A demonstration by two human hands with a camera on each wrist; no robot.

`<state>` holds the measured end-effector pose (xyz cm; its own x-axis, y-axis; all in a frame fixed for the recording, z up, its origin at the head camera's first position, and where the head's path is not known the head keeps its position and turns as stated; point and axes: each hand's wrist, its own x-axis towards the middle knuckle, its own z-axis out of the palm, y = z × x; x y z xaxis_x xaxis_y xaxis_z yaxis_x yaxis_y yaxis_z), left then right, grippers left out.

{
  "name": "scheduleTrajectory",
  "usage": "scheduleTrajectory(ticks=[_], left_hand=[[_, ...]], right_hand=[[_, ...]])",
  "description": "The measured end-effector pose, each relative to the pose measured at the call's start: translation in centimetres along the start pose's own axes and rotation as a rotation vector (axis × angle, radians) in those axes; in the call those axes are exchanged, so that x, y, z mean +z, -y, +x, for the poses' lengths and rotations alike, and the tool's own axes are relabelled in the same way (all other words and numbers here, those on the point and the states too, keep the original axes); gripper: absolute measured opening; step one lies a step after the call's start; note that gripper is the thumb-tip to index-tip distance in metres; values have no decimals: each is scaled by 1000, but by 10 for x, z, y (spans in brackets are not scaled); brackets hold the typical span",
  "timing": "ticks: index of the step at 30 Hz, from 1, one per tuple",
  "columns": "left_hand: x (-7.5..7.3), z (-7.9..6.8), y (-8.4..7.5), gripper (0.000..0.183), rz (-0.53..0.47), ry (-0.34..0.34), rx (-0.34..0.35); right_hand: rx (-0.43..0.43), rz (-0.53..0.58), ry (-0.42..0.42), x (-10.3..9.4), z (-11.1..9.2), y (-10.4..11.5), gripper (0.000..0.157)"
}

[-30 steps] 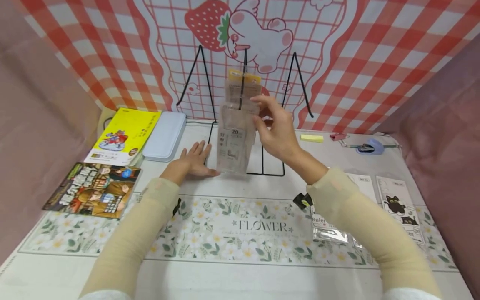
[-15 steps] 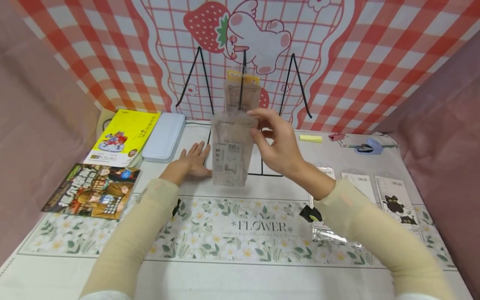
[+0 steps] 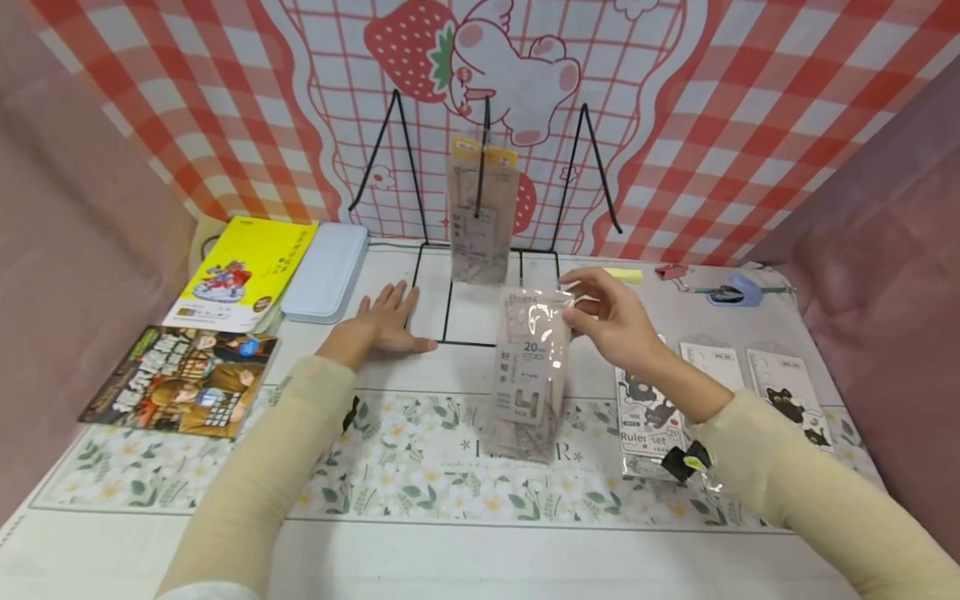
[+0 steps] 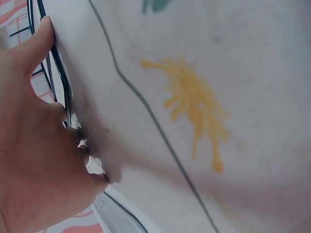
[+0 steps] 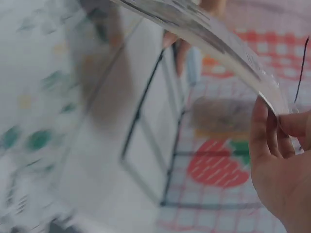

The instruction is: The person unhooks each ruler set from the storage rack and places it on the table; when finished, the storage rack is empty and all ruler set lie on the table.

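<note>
My right hand pinches a clear plastic ruler set packet by its upper right edge, thumb on the near side. The packet, printed with a 20, leans over the flowered strip. In the right wrist view, the thumb and fingers of the right hand grip the end of the bent packet. A similar packet hangs from the middle hook of a black wire stand. My left hand lies with spread fingers at the left side of the stand's base. The left wrist view shows this hand against the white cloth.
At left are a yellow book, a pale blue case and a comic-style booklet. Several ruler packets, one with a black cat, lie at right. Behind them sit a yellow strip, a red clip and a blue object.
The right hand has drawn the front packet off the middle hook and brought it nearer and to the right. The packet behind it now shows fully on the hook. The left hand stays put.
</note>
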<state>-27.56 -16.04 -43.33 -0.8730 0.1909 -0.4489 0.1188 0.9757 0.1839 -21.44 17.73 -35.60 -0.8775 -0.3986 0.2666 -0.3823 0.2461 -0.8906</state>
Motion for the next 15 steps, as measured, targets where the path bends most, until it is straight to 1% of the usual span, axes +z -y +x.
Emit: scheduleTrajectory(ticks=[3, 7, 9, 12, 15], left_hand=[[1, 0, 0, 106, 0, 1, -1], [1, 1, 1, 107, 0, 8, -2], [1, 2, 2, 107, 4, 11, -3], [1, 3, 3, 108, 7, 12, -4], [1, 4, 3, 108, 2, 13, -3]], right_hand=[[109, -3, 35, -13, -13, -15, 37], [189, -73, 92, -24, -26, -33, 37], [218, -116, 131, -27, -31, -42, 36], [239, -179, 185, -29, -37, -55, 36], [249, -216, 216, -29, -42, -67, 36]])
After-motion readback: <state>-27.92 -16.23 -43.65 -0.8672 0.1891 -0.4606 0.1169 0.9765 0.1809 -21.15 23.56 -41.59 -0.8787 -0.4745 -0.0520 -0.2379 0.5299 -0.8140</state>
